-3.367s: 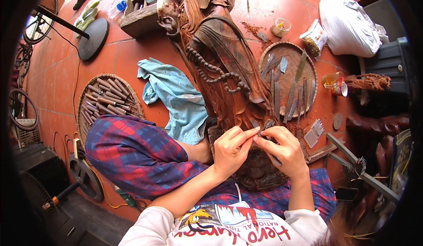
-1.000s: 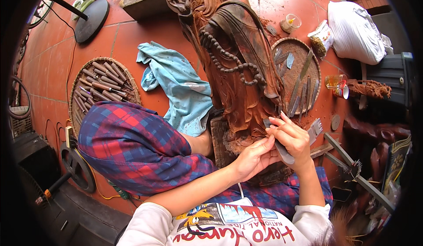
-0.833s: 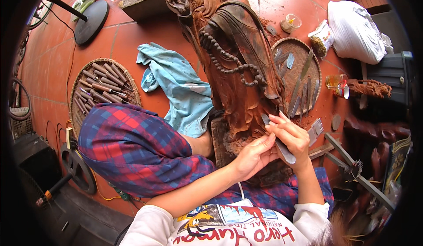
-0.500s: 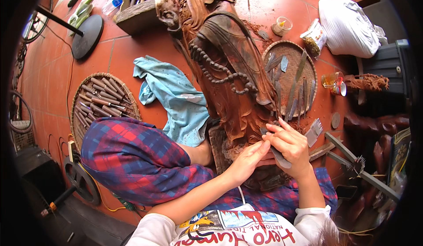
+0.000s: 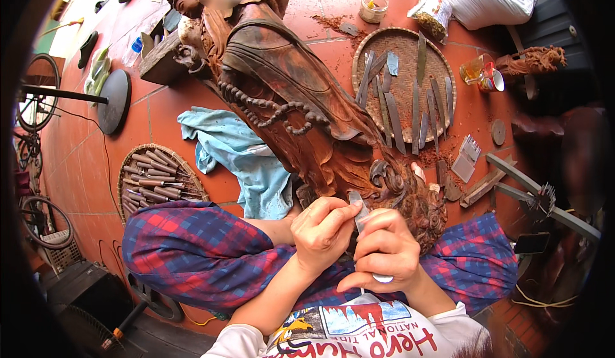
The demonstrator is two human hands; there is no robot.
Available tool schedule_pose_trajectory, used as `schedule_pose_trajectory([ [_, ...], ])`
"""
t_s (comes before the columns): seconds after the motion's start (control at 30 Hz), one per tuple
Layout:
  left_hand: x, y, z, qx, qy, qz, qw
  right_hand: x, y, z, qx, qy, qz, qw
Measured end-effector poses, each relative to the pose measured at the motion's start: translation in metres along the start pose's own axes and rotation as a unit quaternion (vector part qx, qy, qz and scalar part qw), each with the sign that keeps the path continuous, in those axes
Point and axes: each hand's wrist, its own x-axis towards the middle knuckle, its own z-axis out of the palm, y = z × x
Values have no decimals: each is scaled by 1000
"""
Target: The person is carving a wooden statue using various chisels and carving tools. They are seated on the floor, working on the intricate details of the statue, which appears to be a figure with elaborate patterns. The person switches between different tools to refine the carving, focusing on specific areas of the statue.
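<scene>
My right hand (image 5: pixel 387 249) is closed around a thin, flat grey metal blade (image 5: pixel 361 209), which looks like a scraper. One end pokes out above the fist, and a rounded end shows below the fingers. With curled fingers, my left hand (image 5: pixel 323 231) pinches at the blade's upper end; its fingertips are partly hidden. Just beyond both hands lies a large carved wooden statue (image 5: pixel 282 50), reddish brown, in draped robes with a carved bead string. Its swirling carved base (image 5: pixel 423 214) rests near my lap.
To the right, a round woven tray (image 5: pixel 403 44) holds several flat blades. A basket of wooden-handled carving tools (image 5: pixel 157 178) stands left, near a blue cloth (image 5: pixel 246 166). Cups (image 5: pixel 474 71), a metal frame (image 5: pixel 544 198) and a phone (image 5: pixel 533 243) are on the right. Wood shavings dot the tiled floor.
Both hands have drawn back left and toward my body with the blade, away from the statue's lower part. The head view has shifted, showing more of the statue's upper end.
</scene>
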Motion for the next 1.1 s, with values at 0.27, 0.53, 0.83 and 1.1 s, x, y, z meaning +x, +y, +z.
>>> schedule_pose_trajectory([
  [0.27, 2, -11, 7, 33, -1, 42, 999, -7, 25, 12, 30, -39, -20, 999],
  [0.53, 14, -9, 8, 81, -6, 30, 996, -1, 30, 7, 77, -49, -10, 996],
  [0.83, 32, -10, 6, 131, 37, 11, 991, 16, 45, 14, 116, -16, -7, 993],
  [1.1, 31, -4, 5, 131, 8, -24, 991, 21, 44, 5, 118, -22, 9, 993],
])
